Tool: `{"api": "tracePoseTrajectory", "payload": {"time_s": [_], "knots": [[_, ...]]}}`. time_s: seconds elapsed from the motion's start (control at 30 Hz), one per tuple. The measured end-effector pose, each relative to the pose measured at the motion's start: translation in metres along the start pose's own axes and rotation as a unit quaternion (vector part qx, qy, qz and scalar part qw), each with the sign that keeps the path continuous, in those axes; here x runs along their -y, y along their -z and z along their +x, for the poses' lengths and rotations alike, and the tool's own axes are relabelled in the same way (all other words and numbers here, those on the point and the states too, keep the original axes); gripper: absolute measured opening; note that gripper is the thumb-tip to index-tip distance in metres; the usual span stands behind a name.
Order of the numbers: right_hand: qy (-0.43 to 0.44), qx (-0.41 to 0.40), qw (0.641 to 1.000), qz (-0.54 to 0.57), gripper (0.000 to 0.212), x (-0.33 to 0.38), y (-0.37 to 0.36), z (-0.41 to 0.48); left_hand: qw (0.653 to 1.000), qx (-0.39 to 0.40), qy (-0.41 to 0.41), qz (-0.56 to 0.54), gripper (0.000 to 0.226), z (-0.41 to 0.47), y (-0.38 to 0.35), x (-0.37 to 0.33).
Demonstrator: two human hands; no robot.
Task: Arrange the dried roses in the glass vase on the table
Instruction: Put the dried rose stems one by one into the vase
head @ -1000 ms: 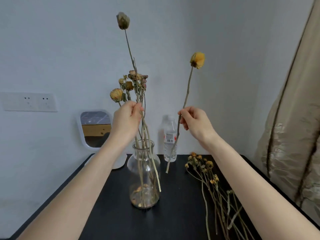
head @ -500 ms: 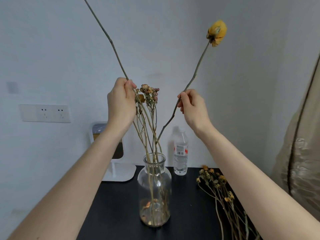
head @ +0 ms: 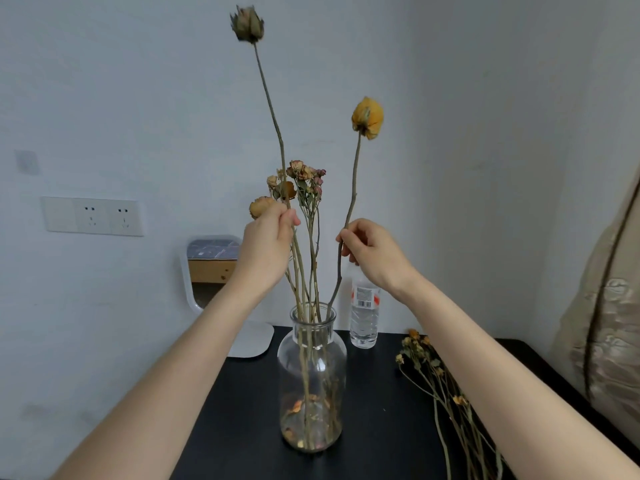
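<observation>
A clear glass vase (head: pixel 311 382) stands on the black table (head: pixel 239 427) with several dried rose stems in it. My left hand (head: pixel 265 247) grips the stem of a tall rose with a grey-green bud (head: pixel 246 24), whose stem runs down into the vase neck. Small pinkish dried roses (head: pixel 304 174) cluster just above that hand. My right hand (head: pixel 372 252) pinches the stem of a yellow rose (head: pixel 367 117); its lower end reaches the vase mouth.
A bunch of loose dried flowers (head: pixel 446 386) lies on the table right of the vase. A small water bottle (head: pixel 363 313) stands behind. A white mirror (head: pixel 211 268) leans at the back left, a wall socket (head: pixel 91 216) beyond. A curtain (head: pixel 609 306) hangs right.
The yellow rose has come down and its stem end now reaches the vase mouth. The tall rose has swung upright, its bud back in view. Both hands sit lower than half a second ago.
</observation>
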State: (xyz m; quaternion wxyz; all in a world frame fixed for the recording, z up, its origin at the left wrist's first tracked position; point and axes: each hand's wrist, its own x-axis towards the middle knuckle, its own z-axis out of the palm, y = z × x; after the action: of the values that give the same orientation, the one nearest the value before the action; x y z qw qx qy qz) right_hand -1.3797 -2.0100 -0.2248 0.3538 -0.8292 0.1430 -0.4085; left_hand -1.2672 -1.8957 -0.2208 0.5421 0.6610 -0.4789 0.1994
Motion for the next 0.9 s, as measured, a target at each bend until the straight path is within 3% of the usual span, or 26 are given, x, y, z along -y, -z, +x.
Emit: {"api": "tracePoseTrajectory", "payload": {"time_s": [0.53, 0.77, 0.9], "knots": [[-0.043, 0.152, 0.984, -0.077, 0.019, -0.026, -0.025, -0.022, 0.976, 0.176, 0.093, 0.083, 0.029, -0.044, -0.016, 0.027], [-0.049, 0.166, 0.979, -0.109, 0.018, -0.032, -0.029, -0.022, 0.954, 0.249, 0.120, 0.115, 0.036, -0.046, -0.016, 0.031], [-0.056, 0.174, 0.975, -0.126, 0.016, -0.033, -0.030, -0.021, 0.950, 0.252, 0.130, 0.128, 0.037, -0.046, -0.018, 0.030]]}}
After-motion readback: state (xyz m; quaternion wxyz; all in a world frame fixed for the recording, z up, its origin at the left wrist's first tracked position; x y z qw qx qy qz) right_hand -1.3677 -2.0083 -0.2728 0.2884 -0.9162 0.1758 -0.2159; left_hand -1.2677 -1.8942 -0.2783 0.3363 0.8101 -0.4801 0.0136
